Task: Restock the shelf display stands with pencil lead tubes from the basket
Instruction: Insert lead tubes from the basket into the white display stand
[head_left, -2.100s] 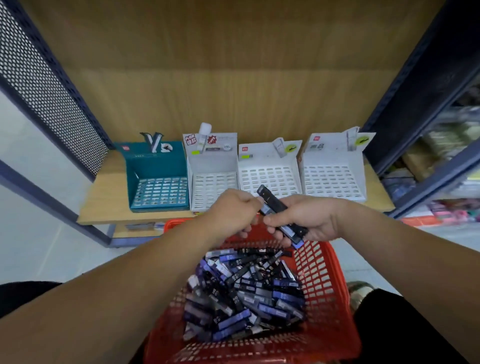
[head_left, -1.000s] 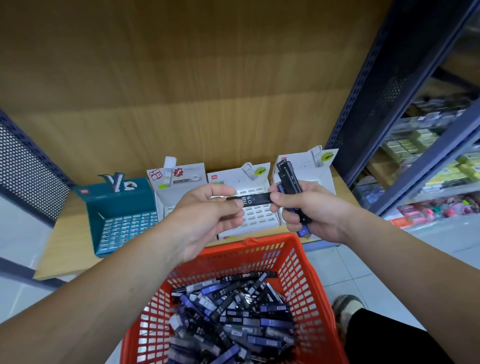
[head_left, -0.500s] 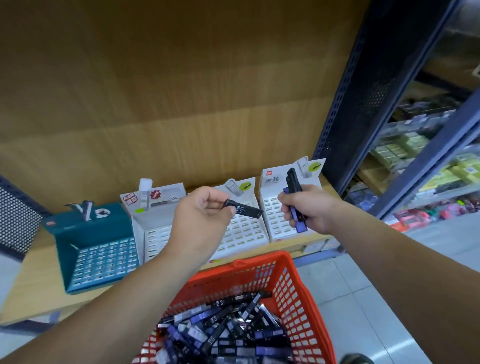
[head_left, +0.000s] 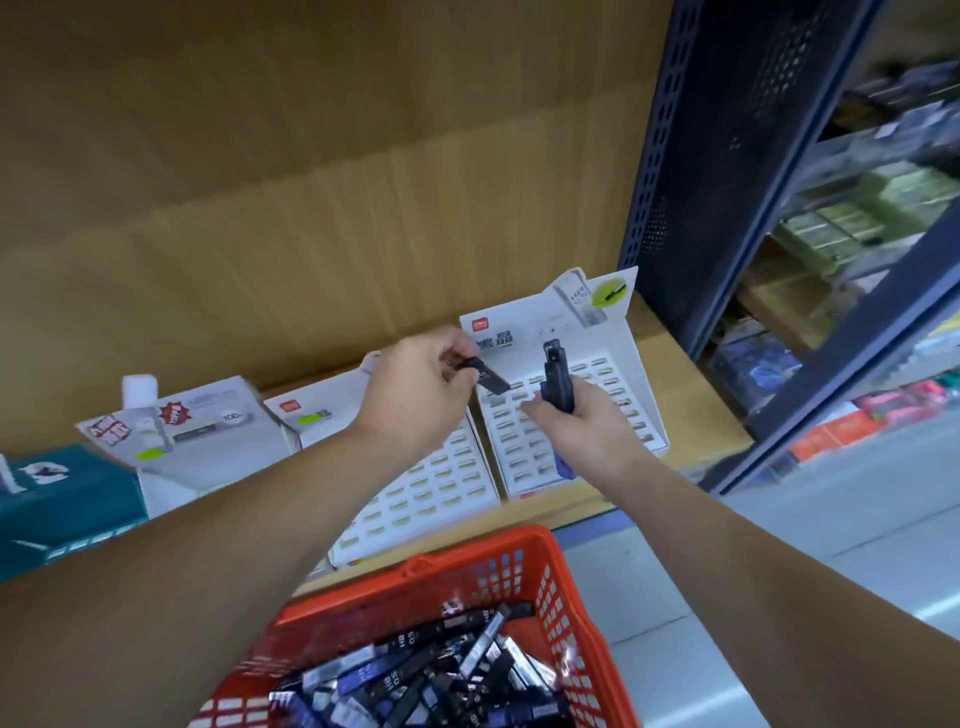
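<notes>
A red basket (head_left: 470, 582) at the bottom holds several dark and blue pencil lead tubes (head_left: 415, 675). My left hand (head_left: 415, 400) pinches one black tube (head_left: 485, 376), its tip down over the top-left slots of the rightmost white display stand (head_left: 631, 364). My right hand (head_left: 582, 421) grips a small bundle of tubes (head_left: 556, 384) upright over the same stand's slotted face. A second white stand (head_left: 441, 499) lies under my left forearm, with its slots showing empty.
Further left on the wooden shelf (head_left: 691, 431) stand another white stand (head_left: 192, 441) and a teal one (head_left: 67, 499). A dark blue perforated upright (head_left: 727, 156) bounds the shelf on the right, with stocked shelves beyond. The wooden back panel rises behind the stands.
Both hands moved up and right, from over the basket to the rightmost stand. The left hand took one tube from the right hand's bundle and now points it down at the slots.
</notes>
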